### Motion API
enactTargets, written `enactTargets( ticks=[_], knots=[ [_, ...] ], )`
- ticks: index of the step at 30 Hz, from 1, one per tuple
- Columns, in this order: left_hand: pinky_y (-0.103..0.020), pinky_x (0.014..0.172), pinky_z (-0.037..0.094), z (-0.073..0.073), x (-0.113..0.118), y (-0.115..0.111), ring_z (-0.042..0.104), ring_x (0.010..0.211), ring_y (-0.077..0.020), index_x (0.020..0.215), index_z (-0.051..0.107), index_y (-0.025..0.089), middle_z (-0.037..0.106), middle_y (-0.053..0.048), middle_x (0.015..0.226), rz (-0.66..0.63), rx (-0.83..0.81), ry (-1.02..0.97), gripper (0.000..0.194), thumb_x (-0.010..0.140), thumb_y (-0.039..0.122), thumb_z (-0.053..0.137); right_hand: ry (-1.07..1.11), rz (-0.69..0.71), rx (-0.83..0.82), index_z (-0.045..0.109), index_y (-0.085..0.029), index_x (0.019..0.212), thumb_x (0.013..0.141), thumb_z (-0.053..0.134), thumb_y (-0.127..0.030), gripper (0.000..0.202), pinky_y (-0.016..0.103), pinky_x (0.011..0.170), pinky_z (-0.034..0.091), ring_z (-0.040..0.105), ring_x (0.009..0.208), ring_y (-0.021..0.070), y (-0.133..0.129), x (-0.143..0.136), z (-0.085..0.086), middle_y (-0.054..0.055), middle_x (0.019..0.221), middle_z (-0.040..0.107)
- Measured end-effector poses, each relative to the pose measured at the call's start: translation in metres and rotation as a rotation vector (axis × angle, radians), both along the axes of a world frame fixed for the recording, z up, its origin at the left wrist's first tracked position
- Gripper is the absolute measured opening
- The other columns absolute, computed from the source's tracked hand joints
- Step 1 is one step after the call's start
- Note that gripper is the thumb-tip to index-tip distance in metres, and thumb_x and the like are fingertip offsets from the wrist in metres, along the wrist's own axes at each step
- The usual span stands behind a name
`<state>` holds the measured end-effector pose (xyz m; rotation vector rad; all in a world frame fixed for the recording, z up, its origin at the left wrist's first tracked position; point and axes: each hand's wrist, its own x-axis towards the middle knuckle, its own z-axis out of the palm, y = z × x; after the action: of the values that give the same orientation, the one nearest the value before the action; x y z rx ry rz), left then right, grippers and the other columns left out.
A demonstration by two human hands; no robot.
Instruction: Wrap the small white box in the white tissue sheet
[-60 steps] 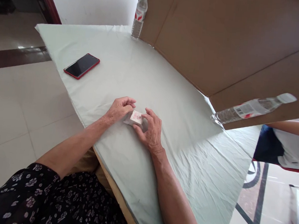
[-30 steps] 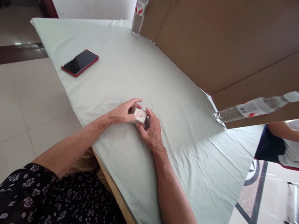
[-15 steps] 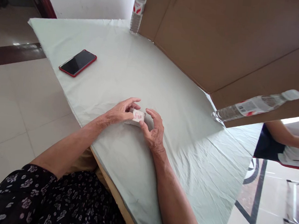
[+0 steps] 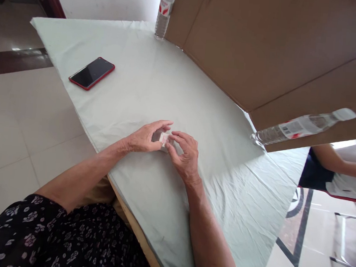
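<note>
A small clear box with a white, red-printed piece (image 4: 164,139) lies low over the tablecloth, between my two hands. My left hand (image 4: 145,137) is curled round its left end, thumb on the near side and fingers on the far side. At the right end, the thumb and bent fingers of my right hand (image 4: 185,153) close on the box. Much of the box is hidden by the fingers, so its exact kind is hard to make out.
A phone in a red case (image 4: 92,73) lies on the pale green tablecloth (image 4: 133,75). Two water bottles, one far (image 4: 165,12) and one right (image 4: 300,126), stand against a large cardboard panel (image 4: 251,44). Another person's arm (image 4: 343,164) shows beyond the panel.
My right hand has closed in over the box's right end, covering more of it. My left hand has shifted slightly right, and less of the red print shows.
</note>
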<state>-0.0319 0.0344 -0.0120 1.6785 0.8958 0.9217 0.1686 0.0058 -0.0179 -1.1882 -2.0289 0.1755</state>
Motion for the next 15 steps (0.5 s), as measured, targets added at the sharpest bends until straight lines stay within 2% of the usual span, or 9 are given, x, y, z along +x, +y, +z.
enactTargets(
  ticks=[4,8,15],
  knots=[
    [-0.040,0.109,0.047,0.0011,0.0019,-0.0020,0.059,0.129,-0.0272,0.145,0.052,0.016,0.064,-0.016,0.136,0.002,0.067,0.007,0.074,0.072,0.018,0.065,-0.113,-0.013,0.062,0.072,-0.030,0.102,0.098,0.060,-0.033,0.013,0.046,0.098,0.045,0.068,0.112,0.0256,0.0011,-0.0028,0.0070,0.005,0.117,0.075],
    [-0.042,0.111,0.046,0.0007,0.0018,-0.0020,0.060,0.126,-0.0279,0.144,0.053,0.015,0.064,-0.016,0.137,-0.015,0.116,0.008,0.075,0.070,0.016,0.065,-0.135,-0.034,0.120,0.069,-0.028,0.091,0.101,0.052,-0.028,0.020,0.045,0.096,0.043,0.068,0.110,0.0241,0.0036,-0.0074,0.0047,0.004,0.114,0.077],
    [-0.043,0.107,0.046,0.0019,0.0027,-0.0034,0.058,0.127,-0.0290,0.144,0.054,0.022,0.061,-0.013,0.140,-0.036,0.005,-0.006,0.075,0.073,0.027,0.075,0.010,-0.130,0.148,0.061,-0.026,0.097,0.103,0.046,-0.027,0.016,0.045,0.099,0.046,0.068,0.113,0.0240,0.0011,-0.0046,0.0086,0.007,0.118,0.074]
  ],
)
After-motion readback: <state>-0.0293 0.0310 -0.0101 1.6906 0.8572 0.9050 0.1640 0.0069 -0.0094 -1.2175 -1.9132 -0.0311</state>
